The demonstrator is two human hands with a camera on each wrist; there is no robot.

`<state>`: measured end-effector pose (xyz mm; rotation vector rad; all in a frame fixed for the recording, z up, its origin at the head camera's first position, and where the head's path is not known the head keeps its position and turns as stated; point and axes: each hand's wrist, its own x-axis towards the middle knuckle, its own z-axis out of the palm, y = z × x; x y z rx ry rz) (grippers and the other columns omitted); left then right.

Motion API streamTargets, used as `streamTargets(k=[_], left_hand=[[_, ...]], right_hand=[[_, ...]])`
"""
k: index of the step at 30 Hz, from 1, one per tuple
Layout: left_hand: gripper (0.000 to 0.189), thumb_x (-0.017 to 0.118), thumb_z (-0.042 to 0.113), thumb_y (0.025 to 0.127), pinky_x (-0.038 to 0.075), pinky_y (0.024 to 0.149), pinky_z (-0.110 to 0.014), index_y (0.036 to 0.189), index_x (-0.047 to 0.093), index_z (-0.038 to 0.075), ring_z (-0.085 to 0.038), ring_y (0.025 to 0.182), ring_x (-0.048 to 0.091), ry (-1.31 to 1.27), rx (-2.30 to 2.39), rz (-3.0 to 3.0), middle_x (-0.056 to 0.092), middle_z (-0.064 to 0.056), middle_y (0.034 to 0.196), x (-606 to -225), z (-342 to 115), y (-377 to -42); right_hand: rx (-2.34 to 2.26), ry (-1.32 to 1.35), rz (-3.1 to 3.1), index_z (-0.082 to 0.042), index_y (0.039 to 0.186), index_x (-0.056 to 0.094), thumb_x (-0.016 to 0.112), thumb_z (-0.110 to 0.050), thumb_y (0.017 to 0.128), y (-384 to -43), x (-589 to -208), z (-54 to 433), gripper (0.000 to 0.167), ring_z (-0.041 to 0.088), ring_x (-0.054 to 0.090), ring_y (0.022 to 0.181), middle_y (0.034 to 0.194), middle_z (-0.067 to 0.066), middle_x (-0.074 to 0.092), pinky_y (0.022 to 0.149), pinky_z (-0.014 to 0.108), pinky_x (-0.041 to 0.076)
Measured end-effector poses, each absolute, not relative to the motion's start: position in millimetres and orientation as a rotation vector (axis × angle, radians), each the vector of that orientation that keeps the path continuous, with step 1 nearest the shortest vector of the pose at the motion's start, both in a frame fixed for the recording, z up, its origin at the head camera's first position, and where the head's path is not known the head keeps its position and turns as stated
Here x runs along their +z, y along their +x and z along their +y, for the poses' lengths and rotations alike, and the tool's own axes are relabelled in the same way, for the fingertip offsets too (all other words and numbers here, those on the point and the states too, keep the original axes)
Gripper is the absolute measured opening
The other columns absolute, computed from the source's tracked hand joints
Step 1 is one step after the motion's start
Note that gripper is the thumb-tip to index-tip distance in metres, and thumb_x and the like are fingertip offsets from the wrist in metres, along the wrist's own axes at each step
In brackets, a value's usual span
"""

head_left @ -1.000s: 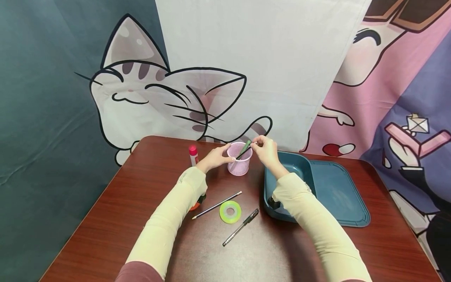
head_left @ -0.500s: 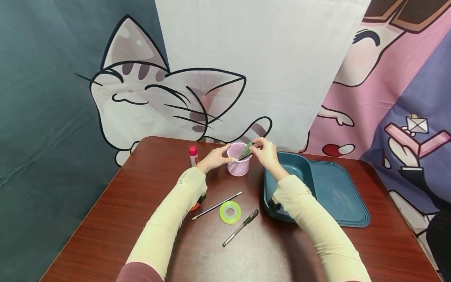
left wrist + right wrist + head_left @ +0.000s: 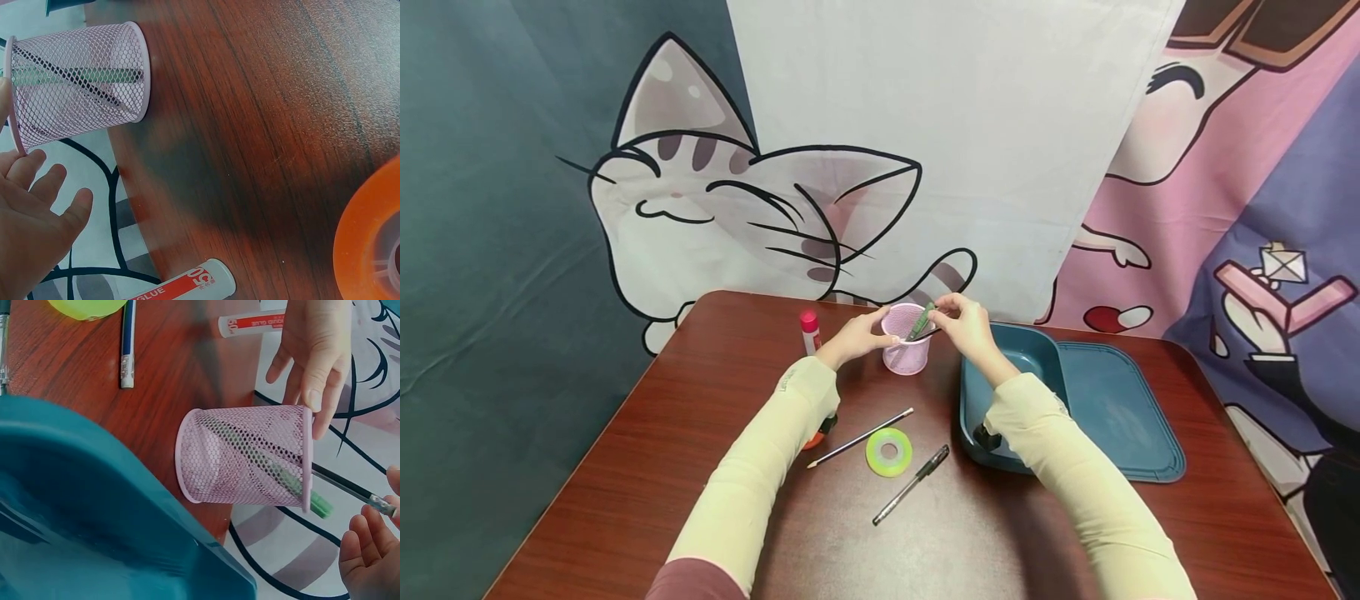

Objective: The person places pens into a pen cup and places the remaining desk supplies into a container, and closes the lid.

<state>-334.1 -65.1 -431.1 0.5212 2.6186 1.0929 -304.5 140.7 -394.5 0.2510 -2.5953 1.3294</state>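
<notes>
A pink mesh pen cup (image 3: 906,358) stands upright near the table's back edge. My left hand (image 3: 854,338) holds its rim from the left, with thumb and fingertips at the edge. To the right of the rim, my right hand (image 3: 966,327) pinches a dark pencil (image 3: 342,480) by its silver-banded end; the rest slants down into the cup. Beside the pencil, a slim green item (image 3: 321,505) leans inside and pokes above the rim; its kind is unclear. Through the mesh in the left wrist view, the pencil (image 3: 69,78) crosses the green item.
A glue bottle (image 3: 810,332) with a red cap stands left of the cup. Nearer lie a pencil (image 3: 859,438), a green tape roll (image 3: 889,452), a pen (image 3: 912,484) and an orange tape dispenser (image 3: 356,231). Right are a blue bin (image 3: 973,408) and its flat lid (image 3: 1120,408).
My right hand has shifted slightly down and right, and the pencil lies at a flatter slant over the rim. The green item has shifted a little right. My left hand stays at the rim.
</notes>
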Motion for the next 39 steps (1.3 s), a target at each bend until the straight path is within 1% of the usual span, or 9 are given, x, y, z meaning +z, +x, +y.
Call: streamTargets(k=[4, 8, 11, 14, 21, 24, 28, 31, 39], left_hand=[[0.073, 0.060, 0.037, 0.081, 0.027, 0.105, -0.041, 0.141, 0.024, 0.015, -0.023, 0.127, 0.035, 0.511, 1.086, 2.620, 0.037, -0.008, 0.139, -431.1, -65.8, -333.5], [0.074, 0.060, 0.036, 0.081, 0.026, 0.106, -0.040, 0.140, 0.024, 0.011, -0.024, 0.129, 0.032, 0.538, 1.048, 2.649, 0.033, -0.009, 0.141, -430.2, -66.4, -333.7], [0.074, 0.061, 0.036, 0.081, 0.025, 0.106, -0.039, 0.140, 0.025, 0.009, -0.023, 0.130, 0.031, 0.539, 1.042, 2.653, 0.033, -0.009, 0.141, -429.9, -66.8, -334.0], [0.075, 0.062, 0.036, 0.080, 0.025, 0.106, -0.039, 0.140, 0.024, 0.010, -0.023, 0.130, 0.032, 0.516, 1.053, 2.642, 0.034, -0.009, 0.141, -430.4, -67.3, -333.9], [0.075, 0.061, 0.037, 0.081, 0.025, 0.106, -0.040, 0.141, 0.023, 0.011, -0.023, 0.130, 0.031, 0.511, 1.047, 2.640, 0.033, -0.009, 0.142, -430.8, -67.2, -333.4], [0.075, 0.061, 0.037, 0.081, 0.025, 0.106, -0.039, 0.141, 0.023, 0.011, -0.023, 0.130, 0.030, 0.513, 1.040, 2.643, 0.032, -0.008, 0.142, -430.5, -67.0, -333.3], [0.074, 0.060, 0.036, 0.081, 0.025, 0.106, -0.039, 0.141, 0.023, 0.011, -0.022, 0.130, 0.030, 0.519, 1.042, 2.641, 0.032, -0.008, 0.142, -429.7, -66.5, -332.9], [0.074, 0.060, 0.036, 0.082, 0.025, 0.106, -0.039, 0.141, 0.023, 0.012, -0.022, 0.131, 0.030, 0.514, 1.046, 2.638, 0.031, -0.008, 0.142, -429.5, -66.1, -332.6], [0.074, 0.060, 0.037, 0.082, 0.026, 0.106, -0.039, 0.141, 0.023, 0.012, -0.022, 0.130, 0.032, 0.497, 1.063, 2.628, 0.032, -0.007, 0.142, -429.1, -64.3, -332.9]], right_hand=[[1.345, 0.266, -2.577, -0.002, 0.095, 0.062, 0.064, -0.016, 0.078, -302.6, -389.5, 141.9, 0.021, 0.018, 0.057, 0.074, 0.086, 0.012, 0.065, 0.058, 0.017, 0.042], [1.358, 0.282, -2.565, 0.000, 0.094, 0.062, 0.065, -0.015, 0.078, -299.1, -382.5, 142.8, 0.022, 0.019, 0.059, 0.073, 0.087, 0.013, 0.065, 0.055, 0.016, 0.042], [1.371, 0.301, -2.556, 0.000, 0.095, 0.062, 0.065, -0.015, 0.078, -295.5, -376.6, 143.9, 0.022, 0.021, 0.060, 0.075, 0.089, 0.014, 0.065, 0.055, 0.016, 0.043], [1.374, 0.327, -2.544, -0.001, 0.095, 0.062, 0.065, -0.015, 0.078, -291.7, -371.6, 145.3, 0.022, 0.022, 0.059, 0.075, 0.089, 0.015, 0.065, 0.056, 0.017, 0.043], [1.371, 0.389, -2.506, -0.002, 0.094, 0.062, 0.066, -0.014, 0.077, -283.0, -365.3, 147.0, 0.021, 0.023, 0.059, 0.071, 0.085, 0.015, 0.065, 0.055, 0.017, 0.044], [1.387, 0.417, -2.480, 0.002, 0.093, 0.063, 0.066, -0.011, 0.077, -272.5, -358.6, 143.5, 0.021, 0.025, 0.059, 0.070, 0.084, 0.017, 0.064, 0.056, 0.016, 0.043], [1.352, 0.465, -2.432, 0.002, 0.090, 0.064, 0.066, -0.009, 0.076, -266.2, -362.4, 141.2, 0.018, 0.015, 0.055, 0.067, 0.083, 0.015, 0.063, 0.058, 0.015, 0.042], [1.340, 0.500, -2.407, -0.001, 0.087, 0.065, 0.067, -0.010, 0.075, -267.9, -373.4, 142.1, 0.016, 0.007, 0.050, 0.064, 0.082, 0.012, 0.062, 0.058, 0.016, 0.042], [1.319, 0.568, -2.438, -0.002, 0.085, 0.065, 0.067, -0.008, 0.074, -258.0, -382.6, 137.7, 0.013, 0.008, 0.050, 0.064, 0.077, 0.010, 0.062, 0.057, 0.019, 0.042]])
